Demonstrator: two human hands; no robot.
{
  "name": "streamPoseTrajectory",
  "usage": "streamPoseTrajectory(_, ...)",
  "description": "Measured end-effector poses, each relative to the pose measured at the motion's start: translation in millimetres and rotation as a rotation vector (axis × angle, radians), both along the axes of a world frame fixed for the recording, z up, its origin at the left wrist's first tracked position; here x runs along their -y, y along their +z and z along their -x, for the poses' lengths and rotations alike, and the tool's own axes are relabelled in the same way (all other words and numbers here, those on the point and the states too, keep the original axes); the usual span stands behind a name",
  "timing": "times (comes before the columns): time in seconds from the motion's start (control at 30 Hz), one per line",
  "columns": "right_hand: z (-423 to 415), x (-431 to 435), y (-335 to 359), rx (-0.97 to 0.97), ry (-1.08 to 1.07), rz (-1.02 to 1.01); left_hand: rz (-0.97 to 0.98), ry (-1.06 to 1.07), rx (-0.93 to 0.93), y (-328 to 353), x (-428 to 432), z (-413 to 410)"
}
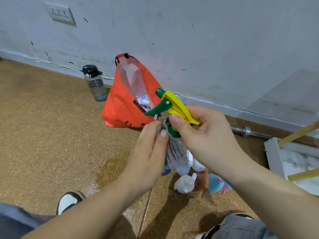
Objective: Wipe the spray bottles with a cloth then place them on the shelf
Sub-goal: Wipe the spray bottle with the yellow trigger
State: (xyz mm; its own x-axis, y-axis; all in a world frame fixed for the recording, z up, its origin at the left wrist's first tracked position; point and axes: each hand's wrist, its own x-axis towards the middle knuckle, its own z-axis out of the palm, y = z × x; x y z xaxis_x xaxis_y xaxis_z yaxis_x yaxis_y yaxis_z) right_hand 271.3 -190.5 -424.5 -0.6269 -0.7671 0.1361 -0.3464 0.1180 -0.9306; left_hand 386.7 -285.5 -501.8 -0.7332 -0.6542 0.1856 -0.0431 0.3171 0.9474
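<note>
Two bare forearms are reaching up from the bottom edge, over grey-trousered knees and a black-and-white shoe [69,200] that is resting on the speckled brown floor [43,135]. The left hand [150,152] is pinching a grey striped cloth [175,152] between thumb and fingers and pressing it against the body of a spray bottle [170,107], which is being held upright in the air in front of the person. The right hand [203,135] is gripping this bottle at its yellow-and-green trigger head, with the thumb lying on the neck and the fingers curling under the yellow rear. Below the hands, a white spray bottle [185,184] and a blue spray bottle [216,184] are lying on the floor. An orange bag [120,104] is leaning on the wall, with a clear water bottle [95,83] standing beside it. A white shelf frame [274,156] is showing at the right edge.
</note>
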Motion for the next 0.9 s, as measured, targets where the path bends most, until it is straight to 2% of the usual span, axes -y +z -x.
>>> streamPoseTrajectory(0.07, -3, 0, 3, 0.032, 0.034, 0.021, -0.390, -0.010, 0.088, -2, 24, 7)
streamPoseTrajectory(0.13, -2, 0, 5, 0.082, 0.054, 0.021, -0.725, -0.066, 0.259, -5, 33, 6)
streamPoseTrajectory(0.2, 4, 1, 3, 0.107, 0.055, 0.013, -0.770, -0.069, 0.328, -12, 27, 3)
streamPoseTrajectory(0.27, 10, 2, -1, 0.109, 0.044, 0.003, -0.619, 0.051, 0.235, -11, 14, 6)
streamPoseTrajectory(0.3, 12, 2, -4, 0.100, 0.037, 0.000, -0.474, 0.080, 0.166, -9, 6, 7)
streamPoseTrajectory(0.4, 8, 4, -8, 0.078, 0.031, 0.020, 0.191, 0.074, 0.052, 0, -11, 4)
streamPoseTrajectory(0.43, 5, 4, -8, 0.069, 0.028, 0.023, 0.314, 0.063, 0.038, 1, -13, 2)
streamPoseTrajectory(0.47, 3, 3, -7, 0.057, 0.033, 0.021, 0.341, 0.048, 0.024, -1, -10, 1)
streamPoseTrajectory(0.5, 2, 3, -5, 0.046, 0.045, 0.019, 0.284, 0.030, 0.009, -5, -5, 1)
streamPoseTrajectory(0.57, 2, 1, 0, 0.061, 0.046, 0.031, -0.082, 0.012, 0.005, -9, 7, 1)
streamPoseTrajectory(0.63, 5, 1, 1, 0.122, 0.008, 0.048, -0.512, 0.036, 0.124, -18, 17, 2)
streamPoseTrajectory(0.7, 11, 2, -3, 0.146, -0.057, 0.031, -0.780, 0.006, 0.238, -22, 11, -4)
streamPoseTrajectory(0.8, 21, 6, -13, 0.203, -0.163, 0.034, -1.041, -0.014, 0.135, -14, 0, -5)
streamPoseTrajectory(0.9, 29, 12, -17, 0.285, -0.282, 0.085, -1.088, 0.097, 0.070, -7, -3, 0)
